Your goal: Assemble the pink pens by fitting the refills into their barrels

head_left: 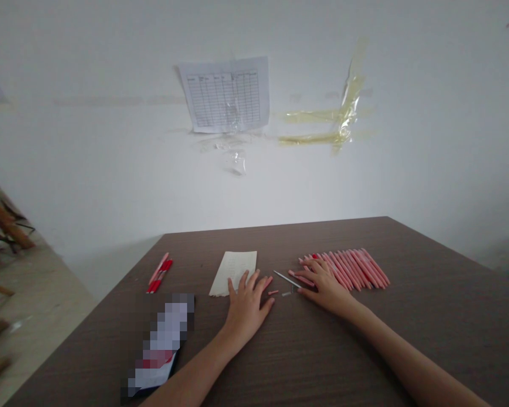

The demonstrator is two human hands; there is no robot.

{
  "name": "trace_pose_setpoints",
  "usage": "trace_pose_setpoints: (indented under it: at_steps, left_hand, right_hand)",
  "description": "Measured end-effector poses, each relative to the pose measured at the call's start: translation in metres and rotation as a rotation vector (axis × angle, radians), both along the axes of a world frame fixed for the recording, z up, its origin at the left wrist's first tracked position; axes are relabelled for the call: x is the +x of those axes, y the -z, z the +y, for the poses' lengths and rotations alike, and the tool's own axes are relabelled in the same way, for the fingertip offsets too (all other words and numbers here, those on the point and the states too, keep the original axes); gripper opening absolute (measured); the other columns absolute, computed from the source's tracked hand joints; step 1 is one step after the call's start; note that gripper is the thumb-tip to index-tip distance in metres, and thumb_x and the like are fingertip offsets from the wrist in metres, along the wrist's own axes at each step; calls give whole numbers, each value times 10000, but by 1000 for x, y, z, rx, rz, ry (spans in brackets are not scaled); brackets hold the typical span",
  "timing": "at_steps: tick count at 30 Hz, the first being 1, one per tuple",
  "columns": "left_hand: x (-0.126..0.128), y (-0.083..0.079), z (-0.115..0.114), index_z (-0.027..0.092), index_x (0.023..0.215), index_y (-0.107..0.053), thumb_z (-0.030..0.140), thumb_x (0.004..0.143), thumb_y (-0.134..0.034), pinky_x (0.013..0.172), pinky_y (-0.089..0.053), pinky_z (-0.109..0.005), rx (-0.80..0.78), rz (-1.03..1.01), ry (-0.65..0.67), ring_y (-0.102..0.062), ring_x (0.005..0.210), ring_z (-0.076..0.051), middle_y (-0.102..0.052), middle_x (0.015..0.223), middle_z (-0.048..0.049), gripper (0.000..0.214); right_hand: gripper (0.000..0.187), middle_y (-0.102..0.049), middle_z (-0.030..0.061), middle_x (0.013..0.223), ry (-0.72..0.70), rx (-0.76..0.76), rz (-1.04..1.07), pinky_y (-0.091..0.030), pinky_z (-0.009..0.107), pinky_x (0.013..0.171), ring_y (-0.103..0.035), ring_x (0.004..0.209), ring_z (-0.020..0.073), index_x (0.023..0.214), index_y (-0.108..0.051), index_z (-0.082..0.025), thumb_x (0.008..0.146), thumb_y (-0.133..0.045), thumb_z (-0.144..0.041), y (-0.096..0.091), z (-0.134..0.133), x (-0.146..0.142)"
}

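Note:
My left hand point(246, 306) lies with fingers spread, its fingertips at the lower right of a cream sheet of paper point(234, 265). A pink pen part point(267, 282) shows beside its index finger; whether they touch I cannot tell. My right hand point(324, 285) is spread too, its fingers reaching over the left end of a row of pink pens point(356, 268). Between the hands lie a thin pale rod like a pen refill point(285, 278), a small pink piece point(273, 292) and a small clear piece point(286, 294). Close to my right fingers is a pink pen barrel point(302, 277).
At the left of the brown table point(322, 350) lie a pink pen point(158, 268) and red pens point(160, 276). A blurred-out flat object point(161, 345) sits near my left forearm. A white wall point(123, 169) with a taped printed sheet point(227, 96) stands behind the table.

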State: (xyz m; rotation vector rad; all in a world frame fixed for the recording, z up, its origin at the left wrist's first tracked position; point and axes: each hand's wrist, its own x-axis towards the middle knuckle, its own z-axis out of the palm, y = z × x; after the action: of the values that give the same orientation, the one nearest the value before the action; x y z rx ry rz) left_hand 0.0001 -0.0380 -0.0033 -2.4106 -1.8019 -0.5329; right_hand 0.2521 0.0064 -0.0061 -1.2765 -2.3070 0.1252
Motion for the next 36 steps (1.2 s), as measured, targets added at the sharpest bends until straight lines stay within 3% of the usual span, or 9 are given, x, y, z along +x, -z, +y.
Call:
trace_pose_setpoints:
  at_steps: [5,13,26,36]
  left_hand:
    - [1,-5,1,352,1288,-548,303,880,-586,1090,-164,-732,14,-53,34,-359,1385,-319,-458,1478,-50,413]
    - [-1,-5,5,346,1015,-705,244,844,-650,1077,-123,-756,65,-146,64,-408,1354,-309,-506,1430,-35,206]
    - [2,-4,8,373,975,-728,299,845,-653,1063,-85,-778,76,-144,56,-399,1359,-327,-493,1445,-30,166]
    - [3,-3,8,286,822,-730,253,829,-663,1074,-116,-759,6,-222,53,-395,1353,-314,-496,1441,-24,75]
  right_hand:
    - [321,-530,93,1298,-64,14,61,-291,525,1108,-359,1318,311,1155,-685,-284,836,-653,-301,2,-3,-6]
    - [174,-582,66,1239,-87,43,86,-297,586,1083,-406,1266,313,979,-743,-311,814,-699,-278,10,-5,-19]
    - [87,-604,79,1162,-93,58,124,-351,543,1070,-440,1213,289,858,-757,-261,802,-711,-214,12,-5,-27]
    - [52,-600,81,1135,-113,42,151,-355,533,1070,-448,1192,273,809,-731,-233,803,-703,-190,13,-5,-28]
